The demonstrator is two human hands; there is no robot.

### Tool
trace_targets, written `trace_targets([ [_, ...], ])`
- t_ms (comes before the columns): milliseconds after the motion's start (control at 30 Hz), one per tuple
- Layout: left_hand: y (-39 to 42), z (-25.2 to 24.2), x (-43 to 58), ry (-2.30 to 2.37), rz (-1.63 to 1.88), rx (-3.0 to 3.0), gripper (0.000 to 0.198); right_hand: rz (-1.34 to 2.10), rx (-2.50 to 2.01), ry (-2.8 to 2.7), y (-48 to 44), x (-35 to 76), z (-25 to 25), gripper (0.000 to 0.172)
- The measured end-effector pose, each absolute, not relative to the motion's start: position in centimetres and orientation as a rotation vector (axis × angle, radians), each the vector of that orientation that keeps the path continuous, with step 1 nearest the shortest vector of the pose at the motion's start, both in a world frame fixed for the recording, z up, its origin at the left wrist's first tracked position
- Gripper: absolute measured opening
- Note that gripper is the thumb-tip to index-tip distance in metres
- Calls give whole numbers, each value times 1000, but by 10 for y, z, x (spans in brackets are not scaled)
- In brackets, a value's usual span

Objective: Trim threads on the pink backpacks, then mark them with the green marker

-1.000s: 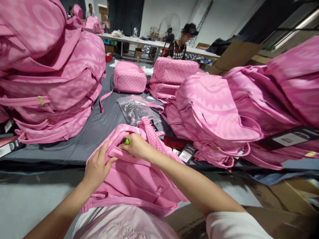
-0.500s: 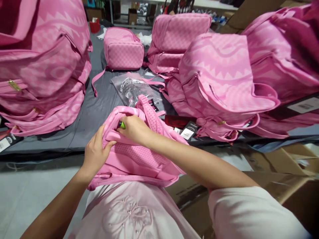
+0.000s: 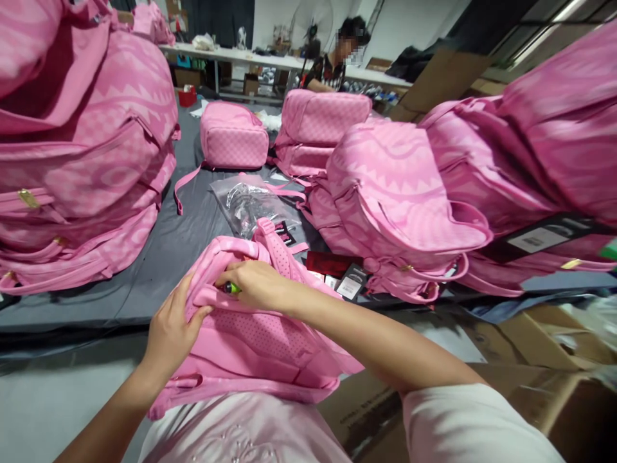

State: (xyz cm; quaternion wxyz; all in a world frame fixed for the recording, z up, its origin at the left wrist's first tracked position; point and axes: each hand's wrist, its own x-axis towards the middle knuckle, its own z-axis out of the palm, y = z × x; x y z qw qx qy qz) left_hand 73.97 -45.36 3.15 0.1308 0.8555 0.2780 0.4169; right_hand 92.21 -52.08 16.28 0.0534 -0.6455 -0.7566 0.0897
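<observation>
A pink backpack lies against my body with its mesh back panel facing up. My left hand pinches the top edge of the pack at the left, fingers closed on the fabric. My right hand is closed round a small green tool whose tip pokes out against the top handle area of the pack. A padded shoulder strap sticks up behind my right hand.
Stacks of pink backpacks stand at left and right on a grey-covered table. A clear plastic bag and hang tags lie behind my pack. Cardboard boxes sit at lower right. A person works at a far table.
The view tipped down, then back up. Both hands have kept their grip at the top of the pack; the green tool has shifted slightly lower and to the left.
</observation>
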Motion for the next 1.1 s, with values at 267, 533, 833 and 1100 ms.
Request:
trace_targets([
  [267, -452, 28, 742, 801, 1241, 2472, 60, -36, -2041, -2401, -520, 918, 148, 46],
  [533, -443, 47, 735, 971, 782, 2272, 63, -216, -1858, -2722, -528, 927, 153, 21],
  [833, -444, 59, 747, 1034, 503, 2211, 55, -139, -2662, -2392, -613, 979, 163, 28],
  [1100, -469, 111, 738, 758, 569, 2178, 42, 1039, -2612, -1598, -679, 953, 169, 39],
])
